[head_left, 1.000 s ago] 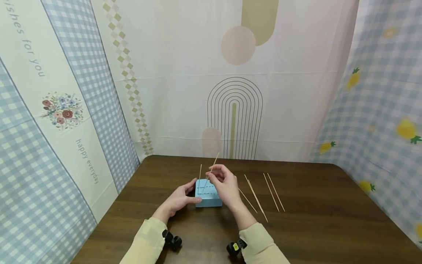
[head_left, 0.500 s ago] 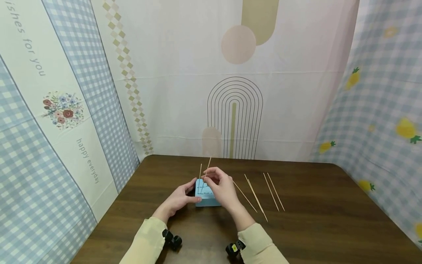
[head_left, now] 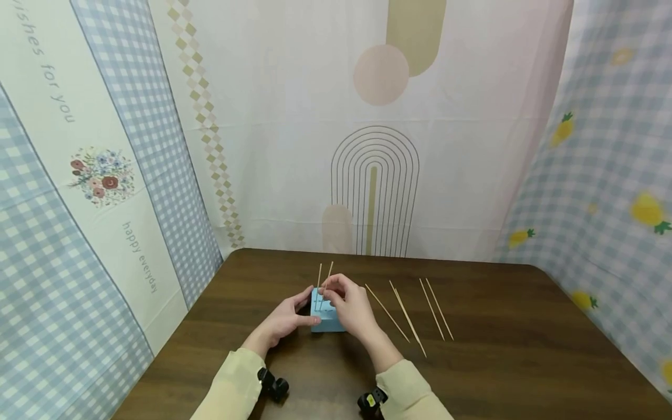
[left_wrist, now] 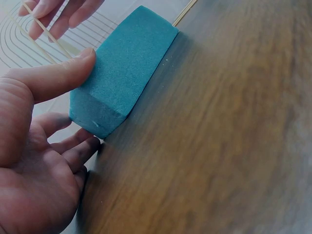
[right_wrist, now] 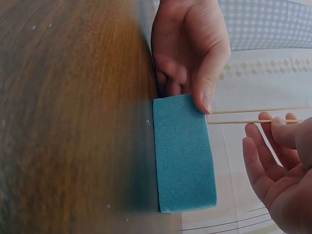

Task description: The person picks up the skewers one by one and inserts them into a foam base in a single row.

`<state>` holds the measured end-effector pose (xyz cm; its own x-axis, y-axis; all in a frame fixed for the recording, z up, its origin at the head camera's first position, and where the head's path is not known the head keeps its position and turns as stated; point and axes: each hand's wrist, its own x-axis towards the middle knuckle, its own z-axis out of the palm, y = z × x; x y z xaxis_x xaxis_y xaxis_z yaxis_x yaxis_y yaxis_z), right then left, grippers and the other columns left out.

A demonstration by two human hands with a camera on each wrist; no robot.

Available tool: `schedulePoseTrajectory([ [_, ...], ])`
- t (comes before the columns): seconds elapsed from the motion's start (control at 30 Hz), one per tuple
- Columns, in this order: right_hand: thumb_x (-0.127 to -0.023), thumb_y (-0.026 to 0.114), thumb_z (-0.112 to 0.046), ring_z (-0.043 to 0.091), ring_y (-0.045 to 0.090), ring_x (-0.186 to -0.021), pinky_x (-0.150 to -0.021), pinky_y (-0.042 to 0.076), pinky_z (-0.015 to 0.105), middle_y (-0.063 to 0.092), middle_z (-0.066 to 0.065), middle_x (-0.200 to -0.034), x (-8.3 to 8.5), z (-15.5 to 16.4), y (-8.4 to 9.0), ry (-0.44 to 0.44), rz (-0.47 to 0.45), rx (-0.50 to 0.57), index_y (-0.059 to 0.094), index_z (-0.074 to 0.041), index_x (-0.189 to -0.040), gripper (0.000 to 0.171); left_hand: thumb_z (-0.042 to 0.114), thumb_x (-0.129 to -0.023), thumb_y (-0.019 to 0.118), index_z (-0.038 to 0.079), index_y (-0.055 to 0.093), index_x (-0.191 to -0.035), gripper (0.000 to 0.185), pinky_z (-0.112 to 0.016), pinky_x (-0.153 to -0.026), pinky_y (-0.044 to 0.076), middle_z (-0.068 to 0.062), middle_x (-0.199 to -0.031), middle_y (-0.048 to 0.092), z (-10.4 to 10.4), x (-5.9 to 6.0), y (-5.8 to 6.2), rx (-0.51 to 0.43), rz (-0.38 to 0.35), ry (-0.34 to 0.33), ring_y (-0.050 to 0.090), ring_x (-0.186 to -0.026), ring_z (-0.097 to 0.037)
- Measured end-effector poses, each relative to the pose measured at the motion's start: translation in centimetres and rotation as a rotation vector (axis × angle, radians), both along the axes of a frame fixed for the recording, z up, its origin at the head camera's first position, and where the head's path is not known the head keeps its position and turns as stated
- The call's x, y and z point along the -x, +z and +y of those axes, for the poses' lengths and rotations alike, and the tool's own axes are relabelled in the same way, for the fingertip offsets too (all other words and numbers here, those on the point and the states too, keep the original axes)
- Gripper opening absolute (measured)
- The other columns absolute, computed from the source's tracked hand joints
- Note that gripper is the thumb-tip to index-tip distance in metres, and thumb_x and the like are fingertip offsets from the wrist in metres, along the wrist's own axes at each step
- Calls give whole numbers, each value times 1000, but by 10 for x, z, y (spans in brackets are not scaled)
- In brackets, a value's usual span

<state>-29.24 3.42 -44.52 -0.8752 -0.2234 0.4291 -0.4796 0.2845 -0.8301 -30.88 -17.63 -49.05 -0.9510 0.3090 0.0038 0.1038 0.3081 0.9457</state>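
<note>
Our stick now stands nearly upright in the foam, right hand pinching its brittle shaft low, left hand gripping the soft block.

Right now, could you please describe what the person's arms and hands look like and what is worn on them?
Both hands are bare, with no gloves or rings visible. The left hand and the right hand come out of long pale yellow-beige sleeves. A small black camera unit is strapped under the left wrist; a similar black unit with a small yellow mark sits under the right wrist.

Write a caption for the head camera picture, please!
Two hands poke wooden sticks into a blue foam block.
</note>
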Motion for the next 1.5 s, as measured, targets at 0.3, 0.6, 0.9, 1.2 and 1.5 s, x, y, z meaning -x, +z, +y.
schedulePoseTrajectory([
  [0.3,-101,74,-3,20,74,-92,-79,63,35,74,3,-101,-1,0,0,-37,6,0,73,-12,-105,10,22,-91,86,5,31,-168,96,-64,-125,21,-22,-168,39,1,0,-1,-5,7,-8,28,-158,-41],
  [0.6,-98,80,-11,19,73,-92,-85,61,43,76,-3,-101,-5,1,4,-79,31,-11,76,-11,-110,12,23,-92,86,5,31,-169,97,-66,-124,22,-22,-168,38,1,0,0,4,18,-14,28,-158,-42],
  [0.9,-98,80,-12,14,72,-88,-81,60,37,78,-4,-99,-4,-3,-1,-124,30,-24,80,-11,-108,10,23,-92,86,5,31,-169,96,-66,-124,21,-24,-168,37,0,0,0,-2,6,-10,27,-158,-43],
  [1.2,-96,82,-11,10,68,-79,-71,56,28,78,-4,-93,-2,-5,-5,-136,29,-15,82,-10,-104,8,23,-92,86,6,32,-169,96,-64,-125,21,-23,-168,38,-1,0,-2,-7,0,-8,28,-158,-42],
  [1.5,-96,83,-13,8,66,-76,-69,55,27,76,-7,-88,-2,-9,-4,-152,17,-39,81,-14,-100,5,24,-92,86,6,30,-169,97,-66,-124,20,-22,-169,37,-2,-1,-2,-5,-1,-10,26,-159,-42],
])
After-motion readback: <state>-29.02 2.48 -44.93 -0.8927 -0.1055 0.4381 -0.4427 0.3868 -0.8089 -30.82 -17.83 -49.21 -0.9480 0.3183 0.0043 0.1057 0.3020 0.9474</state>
